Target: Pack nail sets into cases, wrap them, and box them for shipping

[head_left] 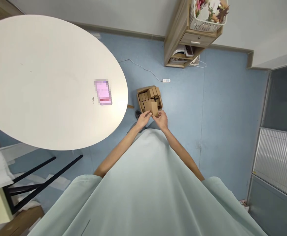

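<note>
Between my two hands is a small brown cardboard box [154, 106], held up in front of my body. My left hand [143, 119] pinches its near left side with the fingertips. On the near right side, my right hand [161, 119] grips it with thumb and fingers. Just beyond, on the floor, stands a larger open carton [138, 90] filled with several small brown boxes [143, 96] of similar look. The held box hides part of the carton's near side.
A white oval table [60, 65] fills the left, with a blurred pink phone-like object [103, 92] on it. A white power strip [166, 80] and its cord lie on the blue floor [182, 98]. A wooden cabinet [175, 36] bears a white basket [204, 25]. Black metal legs [47, 183] stand lower left.
</note>
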Demonstrator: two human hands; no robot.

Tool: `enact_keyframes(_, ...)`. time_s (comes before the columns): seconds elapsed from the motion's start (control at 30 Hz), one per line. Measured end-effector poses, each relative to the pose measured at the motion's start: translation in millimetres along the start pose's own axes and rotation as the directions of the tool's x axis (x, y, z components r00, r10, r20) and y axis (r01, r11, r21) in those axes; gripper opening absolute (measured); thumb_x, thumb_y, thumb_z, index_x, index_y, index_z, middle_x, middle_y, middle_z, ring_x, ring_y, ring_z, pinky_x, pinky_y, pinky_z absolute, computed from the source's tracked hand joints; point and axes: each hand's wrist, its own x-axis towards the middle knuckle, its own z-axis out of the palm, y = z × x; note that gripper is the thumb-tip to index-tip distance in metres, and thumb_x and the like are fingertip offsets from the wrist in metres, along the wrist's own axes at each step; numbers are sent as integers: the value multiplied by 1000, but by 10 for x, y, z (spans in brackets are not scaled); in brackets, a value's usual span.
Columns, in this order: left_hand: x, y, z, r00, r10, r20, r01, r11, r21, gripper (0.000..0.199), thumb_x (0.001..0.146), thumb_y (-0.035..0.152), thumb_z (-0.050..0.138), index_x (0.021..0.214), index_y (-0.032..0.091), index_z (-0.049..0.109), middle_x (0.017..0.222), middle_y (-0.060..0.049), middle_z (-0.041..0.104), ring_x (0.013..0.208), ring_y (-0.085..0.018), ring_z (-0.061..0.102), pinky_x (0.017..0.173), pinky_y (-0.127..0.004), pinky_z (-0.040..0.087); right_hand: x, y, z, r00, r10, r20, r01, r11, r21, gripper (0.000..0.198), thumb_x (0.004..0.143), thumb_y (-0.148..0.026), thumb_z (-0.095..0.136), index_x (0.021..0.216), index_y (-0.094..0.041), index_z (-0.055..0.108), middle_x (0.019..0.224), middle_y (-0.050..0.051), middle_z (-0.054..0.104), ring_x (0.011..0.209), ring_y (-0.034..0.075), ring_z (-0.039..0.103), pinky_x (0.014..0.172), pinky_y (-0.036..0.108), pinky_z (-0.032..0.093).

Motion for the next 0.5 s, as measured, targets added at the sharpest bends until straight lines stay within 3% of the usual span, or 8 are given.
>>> enact_keyframes(0.17,156,100,-114,999,-49,1,49,998,-35,44,104,28,70,145,14,76,160,-18,71,150,-35,66,125,-50,55,193,-175,154,999,4,49,2,992,-123,36,83,-41,88,106,-25,65,112,7,74,108,25,71,105,39,58)
enact_keyframes(0.3,254,154,-151,1000,-9,-3,9,1000,-21,42,103,30,69,140,14,77,149,-16,77,144,-35,69,126,-47,53,385,-285,209,990,5,143,30,970,-242,28,89,-38,84,106,-21,72,115,10,71,116,28,70,105,39,57)
enact_keyframes(0.5,516,192,-143,1000,14,-28,-14,1000,-3,44,104,27,68,145,13,74,153,-18,74,145,-36,69,129,-46,50,770,-332,371,968,11,252,79,935,-346,20,95,-31,74,110,-18,73,115,11,71,118,30,69,107,41,58)
